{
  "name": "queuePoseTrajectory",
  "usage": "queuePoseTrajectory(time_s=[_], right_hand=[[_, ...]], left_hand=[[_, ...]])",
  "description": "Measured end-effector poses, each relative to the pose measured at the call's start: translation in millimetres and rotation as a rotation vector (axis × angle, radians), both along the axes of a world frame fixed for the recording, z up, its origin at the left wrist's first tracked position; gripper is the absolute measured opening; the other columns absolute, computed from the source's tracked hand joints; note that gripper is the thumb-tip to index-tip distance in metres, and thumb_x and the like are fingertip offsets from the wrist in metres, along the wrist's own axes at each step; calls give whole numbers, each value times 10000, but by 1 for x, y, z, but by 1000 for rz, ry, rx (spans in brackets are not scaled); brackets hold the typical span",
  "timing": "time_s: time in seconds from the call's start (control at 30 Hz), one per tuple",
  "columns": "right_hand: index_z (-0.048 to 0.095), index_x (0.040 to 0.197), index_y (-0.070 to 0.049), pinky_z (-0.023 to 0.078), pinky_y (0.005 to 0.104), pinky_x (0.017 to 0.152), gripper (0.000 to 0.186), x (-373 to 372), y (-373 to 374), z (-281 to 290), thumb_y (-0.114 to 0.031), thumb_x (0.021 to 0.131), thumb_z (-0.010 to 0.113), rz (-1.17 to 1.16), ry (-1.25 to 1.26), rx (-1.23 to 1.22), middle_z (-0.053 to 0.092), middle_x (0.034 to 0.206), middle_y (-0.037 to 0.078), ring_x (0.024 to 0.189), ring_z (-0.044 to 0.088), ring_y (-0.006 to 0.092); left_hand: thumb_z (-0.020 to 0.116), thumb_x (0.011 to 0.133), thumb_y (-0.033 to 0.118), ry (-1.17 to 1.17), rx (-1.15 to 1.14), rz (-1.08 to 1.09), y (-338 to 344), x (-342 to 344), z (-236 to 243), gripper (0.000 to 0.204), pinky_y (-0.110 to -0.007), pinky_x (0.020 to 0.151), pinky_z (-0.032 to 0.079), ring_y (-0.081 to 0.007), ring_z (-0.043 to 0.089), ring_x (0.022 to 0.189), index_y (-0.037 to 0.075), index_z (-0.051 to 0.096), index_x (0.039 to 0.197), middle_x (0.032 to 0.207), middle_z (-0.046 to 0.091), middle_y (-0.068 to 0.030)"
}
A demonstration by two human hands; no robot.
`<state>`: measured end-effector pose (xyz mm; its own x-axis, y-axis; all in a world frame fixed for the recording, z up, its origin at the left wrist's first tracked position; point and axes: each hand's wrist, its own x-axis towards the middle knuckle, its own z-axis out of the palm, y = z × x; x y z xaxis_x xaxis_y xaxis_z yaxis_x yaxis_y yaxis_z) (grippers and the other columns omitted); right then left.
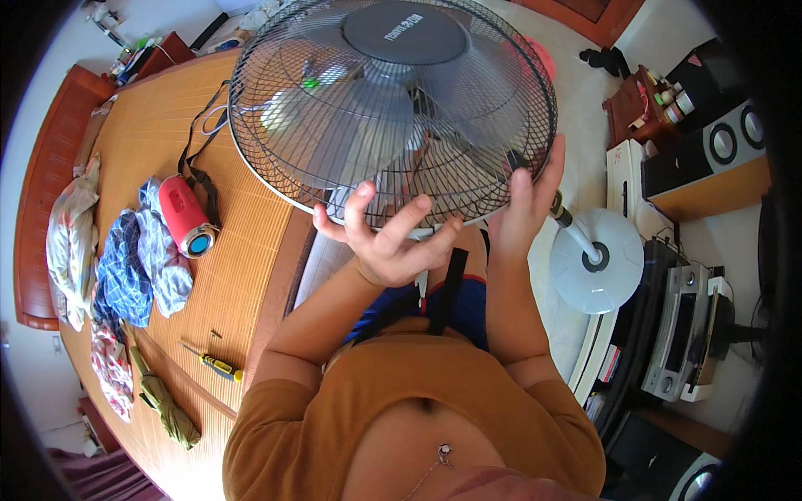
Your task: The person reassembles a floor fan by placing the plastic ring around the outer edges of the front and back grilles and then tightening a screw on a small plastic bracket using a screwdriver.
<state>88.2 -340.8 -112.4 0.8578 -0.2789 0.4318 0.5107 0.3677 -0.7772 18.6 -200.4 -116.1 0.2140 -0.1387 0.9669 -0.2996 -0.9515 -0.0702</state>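
In front of me a large round fan grille (518, 92) of black wire with a pale rim is tilted up. A dark grey disc (405, 32) sits at its centre, and grey see-through fan blades (368, 121) show through the wires. My left hand (388, 242) grips the lower rim, its bent fingers over the wires. On the lower right rim, my right hand (522, 196) has its thumb and fingers around the edge. Close to the right hand is the pole (572, 221) of the fan stand, rising from a round pale base (597, 280) on the floor.
At left, a bed with a bamboo mat (242, 292) holds a red cylindrical speaker (185, 213), crumpled clothes (125, 259), a yellow-and-black screwdriver (219, 366) and a folded green umbrella (167, 409). A loudspeaker (710, 163) and silver audio unit (675, 330) stand at right.
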Motion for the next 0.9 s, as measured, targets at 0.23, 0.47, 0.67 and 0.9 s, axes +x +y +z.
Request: queuePoseTrajectory(time_s=[0.23, 0.47, 0.67, 0.9], right_hand=[[188, 1376, -14, 92, 467, 1055, 859, -20, 11, -6, -263, 701, 657, -228, -88, -435, 102, 1413, 250, 1322, 97, 366], [208, 1362, 10, 109, 450, 1059, 801, -23, 18, -2, -287, 733, 605, -270, -82, -454, 131, 1411, 243, 1320, 122, 357], [206, 1359, 23, 126, 425, 1060, 757, -23, 21, 2, -284, 773, 574, -232, -48, -402, 160, 1412, 211, 1313, 157, 326], [233, 1352, 24, 202, 408, 1043, 634, -27, 11, 8, -296, 863, 480, -184, -71, -443, 236, 1391, 192, 1275, 260, 300]], left_hand=[[623, 666, 394, -25, -87, 18, -2, 1, -3, 60, -578, 1000, 13, -283, 386, 1144, 389, 604, 724, 1018, 519, 133], [580, 716, 385, -66, -87, 14, -2, 4, -3, 60, -591, 984, 36, -262, 400, 1130, 396, 608, 768, 1049, 523, 143], [609, 698, 367, -71, -86, -4, 1, 5, -2, 87, -590, 979, 50, -252, 428, 1109, 375, 617, 784, 1042, 536, 134], [626, 703, 266, -113, -93, -122, 5, 8, -2, 117, -600, 919, 100, -259, 455, 1133, 307, 601, 811, 1099, 546, 96]])
